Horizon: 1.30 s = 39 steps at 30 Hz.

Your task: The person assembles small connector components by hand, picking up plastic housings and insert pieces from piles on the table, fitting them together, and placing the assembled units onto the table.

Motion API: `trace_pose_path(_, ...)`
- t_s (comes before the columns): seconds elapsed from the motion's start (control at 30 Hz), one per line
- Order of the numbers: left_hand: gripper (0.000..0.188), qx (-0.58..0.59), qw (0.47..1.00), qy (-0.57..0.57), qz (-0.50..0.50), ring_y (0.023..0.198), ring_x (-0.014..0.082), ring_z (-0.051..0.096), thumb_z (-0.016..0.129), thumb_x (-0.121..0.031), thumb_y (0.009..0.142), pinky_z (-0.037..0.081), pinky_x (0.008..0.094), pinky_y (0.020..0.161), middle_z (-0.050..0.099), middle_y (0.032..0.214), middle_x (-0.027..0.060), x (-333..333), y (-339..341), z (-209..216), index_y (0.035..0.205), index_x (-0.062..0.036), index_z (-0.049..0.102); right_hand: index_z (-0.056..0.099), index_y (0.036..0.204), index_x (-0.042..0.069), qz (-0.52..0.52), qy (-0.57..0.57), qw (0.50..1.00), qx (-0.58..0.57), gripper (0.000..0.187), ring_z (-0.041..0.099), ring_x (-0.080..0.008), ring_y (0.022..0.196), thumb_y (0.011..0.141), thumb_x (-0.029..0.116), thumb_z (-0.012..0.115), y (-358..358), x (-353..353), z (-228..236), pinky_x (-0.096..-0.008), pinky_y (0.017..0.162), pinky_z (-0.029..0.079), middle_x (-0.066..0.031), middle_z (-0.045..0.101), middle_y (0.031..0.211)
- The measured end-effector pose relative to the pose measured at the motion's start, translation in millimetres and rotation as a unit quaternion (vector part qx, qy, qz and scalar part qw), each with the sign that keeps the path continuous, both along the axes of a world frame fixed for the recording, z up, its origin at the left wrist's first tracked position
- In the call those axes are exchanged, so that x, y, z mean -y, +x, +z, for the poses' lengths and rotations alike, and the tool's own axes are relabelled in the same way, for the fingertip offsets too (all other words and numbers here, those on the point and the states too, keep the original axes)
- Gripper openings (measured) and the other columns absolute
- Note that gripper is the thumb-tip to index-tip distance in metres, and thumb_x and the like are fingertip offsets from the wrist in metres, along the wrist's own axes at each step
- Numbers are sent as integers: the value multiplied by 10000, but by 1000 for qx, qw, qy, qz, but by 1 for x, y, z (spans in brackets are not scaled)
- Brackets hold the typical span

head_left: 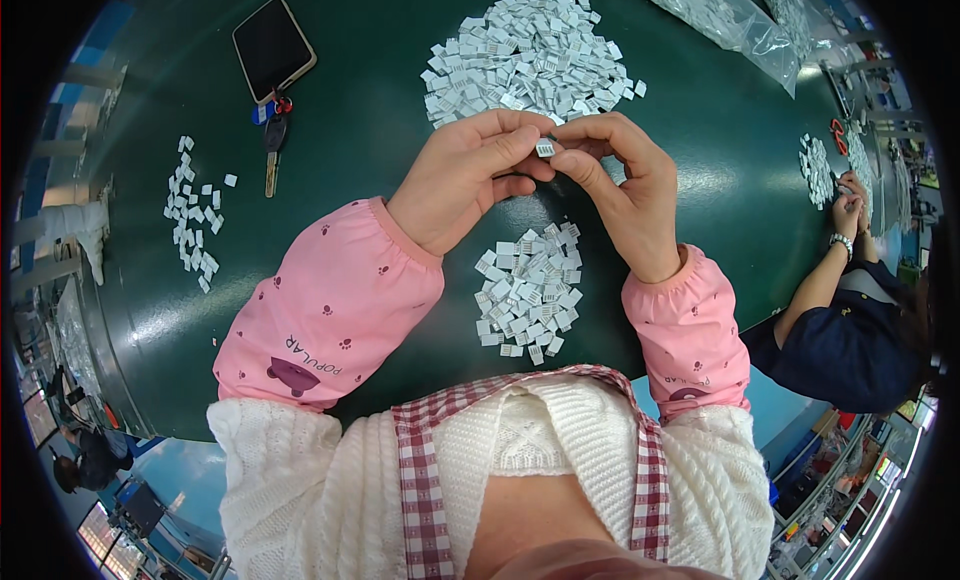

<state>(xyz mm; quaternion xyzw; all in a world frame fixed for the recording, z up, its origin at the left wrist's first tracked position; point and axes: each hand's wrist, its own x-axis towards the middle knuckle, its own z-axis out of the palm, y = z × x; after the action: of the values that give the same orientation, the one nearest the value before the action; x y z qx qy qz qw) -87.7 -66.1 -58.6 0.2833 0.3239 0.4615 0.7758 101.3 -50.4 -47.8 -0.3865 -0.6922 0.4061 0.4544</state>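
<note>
Between my two hands is one small white plastic connector housing (545,148), its row of dark slots facing up. The fingertips of my left hand (470,160) pinch it from the left side. Thumb and forefinger of my right hand (625,175) close on it from the right. Just beyond my fingers spreads a large heap of the same white pieces (525,60). Nearer to me, below my hands, lies a smaller pile of white pieces (530,292), many with slotted faces showing. Pink sleeve covers reach up to both wrists.
A phone (273,50) and a key (273,150) lie at the far left of the green table (370,100). Below them is a scattered group of white pieces (190,210). Clear plastic bags (715,20) sit at the far right. A co-worker (850,320) handles pieces at the right edge.
</note>
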Motion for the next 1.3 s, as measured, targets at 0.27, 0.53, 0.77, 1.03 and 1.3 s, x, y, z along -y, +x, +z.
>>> trace_pose_path(0.27,267,-32,999,6,18,870,117,623,560,-111,1001,528,202,753,638,1015,97,1,1,4,1231,17,599,688,1012,-12,16,-61,998,2,138,559,-108,789,876,8,697,7,-3,-2,-225,752,455,-49,661,966)
trace_pose_path(0.53,265,11,994,51,100,871,133,573,501,-135,1019,495,228,748,612,1021,96,-16,-19,7,1197,34,600,691,1034,23,10,23,989,148,187,561,-128,769,848,15,708,7,-5,-5,-245,722,457,-32,637,943)
trace_pose_path(0.77,271,-23,992,74,103,822,116,518,481,-150,1020,438,217,690,593,989,82,-14,-17,6,1160,48,603,690,1003,63,3,184,939,291,234,555,-184,775,776,38,743,-10,-2,-12,-274,696,462,-24,607,915)
trace_pose_path(1.03,234,-144,983,85,76,683,66,468,556,-168,986,354,175,572,613,890,58,-12,-16,8,1087,22,650,667,936,92,-45,233,910,341,214,567,-211,791,739,84,751,-12,-7,-20,-300,714,468,-12,593,873)
trace_pose_path(1.3,205,-233,969,84,22,526,19,348,603,-120,978,244,156,445,599,821,34,-3,-6,13,1115,23,659,688,956,57,-103,198,948,227,207,593,-165,741,780,-51,700,-11,1,-4,-257,634,464,-24,663,914)
